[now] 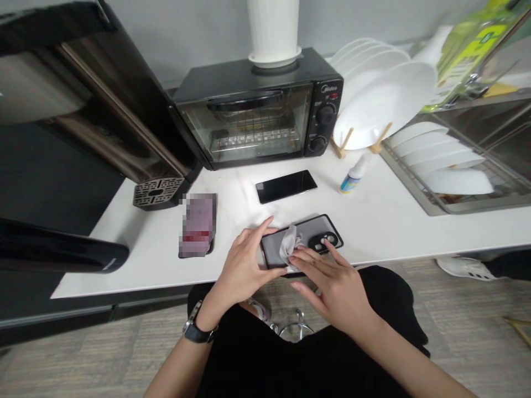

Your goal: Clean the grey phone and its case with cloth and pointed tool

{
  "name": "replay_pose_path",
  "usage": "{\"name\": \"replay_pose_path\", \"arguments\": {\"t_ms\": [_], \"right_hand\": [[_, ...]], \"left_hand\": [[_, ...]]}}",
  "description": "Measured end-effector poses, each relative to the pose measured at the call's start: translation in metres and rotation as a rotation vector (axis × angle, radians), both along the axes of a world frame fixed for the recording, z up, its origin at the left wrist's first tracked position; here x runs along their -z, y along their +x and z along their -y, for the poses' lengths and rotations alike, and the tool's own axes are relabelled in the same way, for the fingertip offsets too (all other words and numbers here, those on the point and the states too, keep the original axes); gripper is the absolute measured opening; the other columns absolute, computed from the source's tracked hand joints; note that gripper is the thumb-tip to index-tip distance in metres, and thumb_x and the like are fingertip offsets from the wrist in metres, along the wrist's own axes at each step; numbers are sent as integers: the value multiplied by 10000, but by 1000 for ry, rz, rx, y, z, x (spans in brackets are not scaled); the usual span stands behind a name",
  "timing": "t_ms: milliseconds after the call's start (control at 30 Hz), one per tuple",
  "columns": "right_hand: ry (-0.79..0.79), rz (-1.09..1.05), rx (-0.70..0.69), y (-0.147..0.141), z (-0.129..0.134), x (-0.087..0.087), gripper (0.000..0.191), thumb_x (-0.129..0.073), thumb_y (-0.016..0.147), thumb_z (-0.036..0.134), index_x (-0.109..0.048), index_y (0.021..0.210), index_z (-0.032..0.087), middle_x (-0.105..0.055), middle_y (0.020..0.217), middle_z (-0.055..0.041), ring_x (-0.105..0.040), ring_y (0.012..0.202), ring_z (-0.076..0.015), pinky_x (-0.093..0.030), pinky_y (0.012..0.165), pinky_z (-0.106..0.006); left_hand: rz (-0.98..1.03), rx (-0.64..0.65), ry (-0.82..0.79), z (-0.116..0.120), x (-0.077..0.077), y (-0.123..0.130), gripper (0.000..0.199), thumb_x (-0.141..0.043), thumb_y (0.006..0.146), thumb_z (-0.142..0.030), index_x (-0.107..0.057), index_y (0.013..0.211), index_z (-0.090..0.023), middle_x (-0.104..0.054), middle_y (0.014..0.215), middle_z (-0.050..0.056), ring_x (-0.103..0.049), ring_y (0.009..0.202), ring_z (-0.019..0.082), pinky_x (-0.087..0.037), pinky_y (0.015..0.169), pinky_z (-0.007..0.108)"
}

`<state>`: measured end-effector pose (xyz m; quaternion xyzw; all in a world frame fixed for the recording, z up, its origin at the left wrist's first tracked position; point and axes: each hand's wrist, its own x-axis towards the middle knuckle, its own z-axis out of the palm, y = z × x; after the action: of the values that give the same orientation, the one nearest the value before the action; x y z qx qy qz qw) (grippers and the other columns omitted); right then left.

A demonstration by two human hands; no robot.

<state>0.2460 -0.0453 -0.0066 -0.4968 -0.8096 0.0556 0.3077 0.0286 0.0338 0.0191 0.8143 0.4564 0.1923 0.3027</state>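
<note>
A grey phone case (306, 232) with a black rim lies at the near edge of the tabletop (390, 232), its dark camera block (317, 241) toward the right; whether a phone sits inside it I cannot tell. A crumpled pale cloth (290, 242) rests on its back, near the middle. Of the two hands, the left hand (244, 262) is partly closed around the case's left end, thumb along the near side and fingers along the far side. The right hand (338, 284) is half open, some fingertips on the cloth and its thumb apart below; whether it pinches the fabric I cannot tell. A dark watch (198, 329) circles the left wrist. Just beyond the case lies a black phone (286, 186), screen up, with a small spray bottle (352, 176) upright to its right. Left of the hands is a purplish item (199, 224), blurred by pixels. Farther back stands a black toaster oven (257, 124) bearing a white pot (274, 27), with white plates (385, 102) upright in a wooden rack (344, 145) beside it. A sink (435, 211) is at right, a tall black appliance (160, 192) at left.
</note>
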Motion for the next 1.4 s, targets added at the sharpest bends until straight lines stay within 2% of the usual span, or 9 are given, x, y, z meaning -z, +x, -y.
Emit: {"name": "replay_pose_path", "arguments": {"t_ms": [233,333,467,567,733,900,1033,1233,1400], "right_hand": [[64,170,139,48,4,3,372,-564,1045,324,-614,1397,214,-721,1344,-82,-692,1241,-252,-327,1250,-512],[77,222,167,56,3,8,440,-555,1041,317,-559,1468,211,-702,1373,-93,-685,1252,-268,-307,1260,-517],[92,246,236,46,-4,11,514,-547,1043,361,-496,1522,181,-640,1452,-123,-643,1309,-298,-269,1272,-525],[88,220,298,32,-15,10,491,-554,1037,407,-549,1466,168,-675,1408,-122,-661,1284,-306,-273,1268,-535],[104,132,331,0,-33,10,519,-568,1018,499,-611,1367,117,-714,1328,-173,-681,1252,-316,-438,1176,-495],[72,33,185,-47,-36,9,491,-518,1042,485,-638,1306,88,-723,1306,-183,-685,1246,-296,-470,1155,-458],[-19,-77,51,-68,-36,4,451,-478,1060,467,-672,1228,95,-767,1202,-152,-744,1103,-255,-474,1156,-458],[-31,-105,-80,-45,-26,-3,371,-551,1046,450,-689,1196,139,-777,1202,-113,-725,1173,-247,-447,1178,-497],[-39,-126,-93,-13,-17,-1,199,-573,1052,324,-706,1156,220,-800,1152,-23,-731,1164,-204,-375,1231,-484]], "left_hand": [[-17,4,-6,0,-1,1,1056,-878,787,-341,-230,1621,-348,-576,1508,33,-494,1357,301,-366,1178,494],[-20,12,-8,-1,-1,1,1084,-891,770,-354,-222,1623,-358,-583,1505,34,-497,1352,315,-371,1171,514],[-20,31,-36,-4,-2,1,1019,-867,794,-317,-260,1613,-351,-581,1506,34,-499,1342,316,-391,1162,517],[-12,47,-57,-7,-3,1,1025,-867,792,-312,-257,1615,-353,-579,1509,29,-488,1354,318,-395,1163,512],[4,46,-69,-9,-2,-1,1051,-880,783,-317,-242,1618,-357,-590,1498,15,-489,1360,299,-405,1164,480],[41,72,-37,-12,1,-5,935,-797,845,-284,-273,1619,-305,-589,1482,66,-540,1306,301,-448,1123,468],[66,121,-23,-12,3,-9,880,-685,901,-261,-219,1648,-256,-587,1471,101,-569,1278,302,-484,1073,460],[34,72,-24,-8,6,-8,1012,-756,847,-227,-162,1663,-306,-574,1513,65,-511,1360,293,-449,1134,454],[31,52,-12,-5,3,-5,1100,-862,805,-300,-167,1656,-360,-579,1518,22,-491,1381,276,-418,1168,439]]}}
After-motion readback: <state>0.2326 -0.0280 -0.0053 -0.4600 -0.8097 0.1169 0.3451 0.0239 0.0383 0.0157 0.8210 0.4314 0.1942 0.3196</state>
